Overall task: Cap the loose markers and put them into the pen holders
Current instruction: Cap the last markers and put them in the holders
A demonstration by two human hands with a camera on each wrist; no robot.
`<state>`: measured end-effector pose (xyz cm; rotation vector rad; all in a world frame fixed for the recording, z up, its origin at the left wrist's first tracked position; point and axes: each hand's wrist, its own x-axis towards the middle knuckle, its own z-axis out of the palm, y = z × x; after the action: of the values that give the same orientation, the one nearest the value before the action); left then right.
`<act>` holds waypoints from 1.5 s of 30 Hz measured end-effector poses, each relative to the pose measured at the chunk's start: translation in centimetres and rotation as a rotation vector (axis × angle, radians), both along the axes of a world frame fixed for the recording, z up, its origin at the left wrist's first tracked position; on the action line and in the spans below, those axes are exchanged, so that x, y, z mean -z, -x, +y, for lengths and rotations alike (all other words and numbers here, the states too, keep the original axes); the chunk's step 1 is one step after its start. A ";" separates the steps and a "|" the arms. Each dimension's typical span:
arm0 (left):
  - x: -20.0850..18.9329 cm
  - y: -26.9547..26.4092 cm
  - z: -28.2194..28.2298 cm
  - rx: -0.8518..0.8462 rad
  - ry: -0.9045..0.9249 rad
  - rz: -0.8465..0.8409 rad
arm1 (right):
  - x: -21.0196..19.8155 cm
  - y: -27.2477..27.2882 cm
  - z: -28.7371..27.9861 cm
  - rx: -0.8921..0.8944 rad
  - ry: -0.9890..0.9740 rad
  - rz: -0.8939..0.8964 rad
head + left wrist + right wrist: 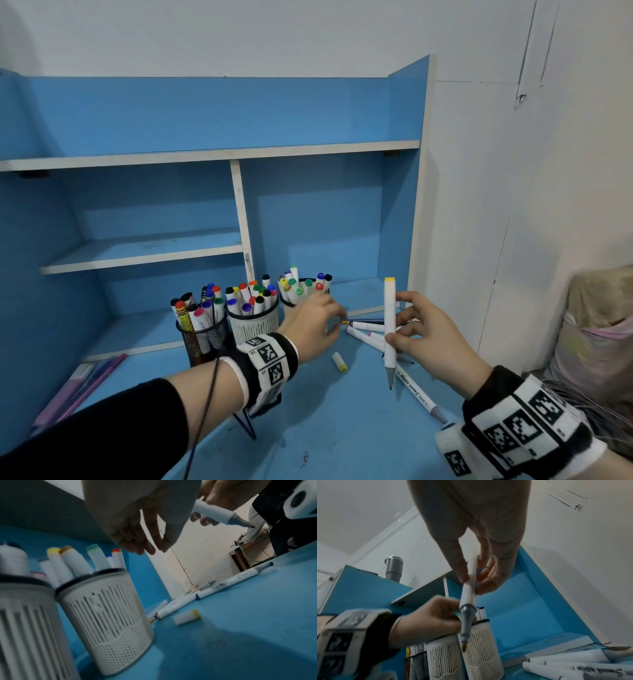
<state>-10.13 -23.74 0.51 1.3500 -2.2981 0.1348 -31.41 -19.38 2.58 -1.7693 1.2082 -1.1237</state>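
My right hand pinches a white marker upright, its yellow-capped end up and its bare grey tip pointing down. The right wrist view shows my thumb and fingers around that marker. My left hand hovers with relaxed fingers and holds nothing, just above several loose markers on the blue desk. A loose yellow-ended cap lies below and right of it, also visible as the cap in the left wrist view. Three full pen holders stand left of my left hand: black mesh, white, white.
Another uncapped marker lies on the desk under my right wrist. Pink and purple folders lie at the desk's left. A blue shelf unit backs the desk, with a grey tumbler on top. Bags sit at the right.
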 end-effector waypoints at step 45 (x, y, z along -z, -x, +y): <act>-4.3 -6.6 14.4 -0.051 -0.176 0.608 | 0.1 -7.1 5.7 -0.006 -0.190 -0.929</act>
<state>-3.55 -9.31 4.78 1.3056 -1.7903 -0.4163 -24.32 -13.66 2.50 -0.8930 0.6886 -1.5123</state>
